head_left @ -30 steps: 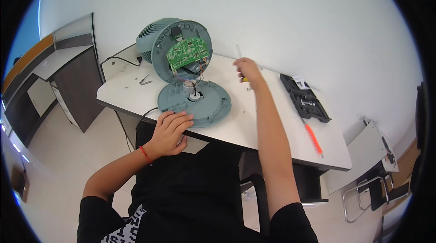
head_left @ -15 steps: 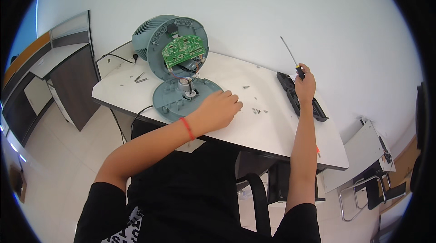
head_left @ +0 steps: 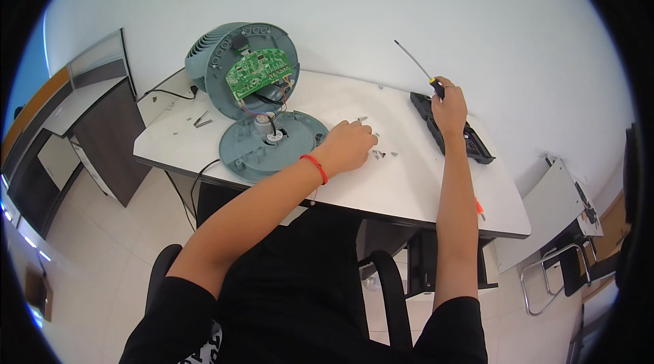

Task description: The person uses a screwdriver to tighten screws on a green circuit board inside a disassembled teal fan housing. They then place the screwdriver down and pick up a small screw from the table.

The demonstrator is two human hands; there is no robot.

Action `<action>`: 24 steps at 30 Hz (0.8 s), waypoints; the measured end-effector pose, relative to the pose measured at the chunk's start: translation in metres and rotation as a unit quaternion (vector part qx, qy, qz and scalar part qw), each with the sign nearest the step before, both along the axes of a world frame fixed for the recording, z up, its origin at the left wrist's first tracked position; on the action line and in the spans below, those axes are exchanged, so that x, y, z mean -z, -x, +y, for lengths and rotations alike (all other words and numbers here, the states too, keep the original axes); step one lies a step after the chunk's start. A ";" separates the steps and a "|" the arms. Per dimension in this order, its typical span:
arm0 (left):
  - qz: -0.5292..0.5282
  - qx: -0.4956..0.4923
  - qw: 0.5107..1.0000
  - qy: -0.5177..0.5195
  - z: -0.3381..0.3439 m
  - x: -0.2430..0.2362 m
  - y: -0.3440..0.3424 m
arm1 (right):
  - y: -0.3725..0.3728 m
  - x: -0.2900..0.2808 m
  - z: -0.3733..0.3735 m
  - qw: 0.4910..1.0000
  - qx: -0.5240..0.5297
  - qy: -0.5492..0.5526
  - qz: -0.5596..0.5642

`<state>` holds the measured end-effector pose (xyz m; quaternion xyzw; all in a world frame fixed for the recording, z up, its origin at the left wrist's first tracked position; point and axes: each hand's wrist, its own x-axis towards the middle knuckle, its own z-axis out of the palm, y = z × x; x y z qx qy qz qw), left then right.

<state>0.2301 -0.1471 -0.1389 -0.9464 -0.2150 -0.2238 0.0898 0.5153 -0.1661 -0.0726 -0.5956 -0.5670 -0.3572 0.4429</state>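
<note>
My right hand [head_left: 450, 111] is raised above the right side of the table, wrapped round the handle of a screwdriver [head_left: 435, 84]. Its long shaft points up and to the left. My left hand [head_left: 349, 146] is low over the tabletop with the fingers curled; the fingertips are hidden. Right beside its fingers are several small metal pieces [head_left: 379, 154]. To the left of that hand lies a round grey-green base plate [head_left: 238, 153] with a small motor [head_left: 265, 123] on it. Wires link it to the tilted housing [head_left: 221, 88], which bears a green circuit board [head_left: 259, 73].
An open black tool case [head_left: 480, 149] lies by the table's right edge, under my right hand. Tweezers [head_left: 200, 119] and small bits are on the left of the white table [head_left: 415, 187]. A black cable [head_left: 199, 180] hangs over the front edge. An orange-handled tool [head_left: 479, 207] is beside my right forearm.
My left hand has moved right, off the base plate toward the small metal pieces. The screwdriver now tilts further left in my right hand. The whole view has shifted slightly.
</note>
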 end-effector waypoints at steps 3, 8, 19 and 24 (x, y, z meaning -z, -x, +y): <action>-0.072 0.035 0.997 -0.022 0.002 0.001 -0.014 | 0.000 0.000 0.002 1.000 0.002 -0.003 -0.012; -0.137 0.023 0.990 0.000 -0.005 0.013 -0.026 | -0.004 0.000 0.004 1.000 0.009 -0.010 -0.007; -0.133 0.044 0.989 0.053 -0.013 0.012 -0.011 | -0.002 0.000 0.004 0.999 0.025 0.019 0.029; -0.128 0.021 0.990 0.057 -0.011 0.012 -0.013 | -0.003 0.000 0.004 0.999 0.036 0.033 0.017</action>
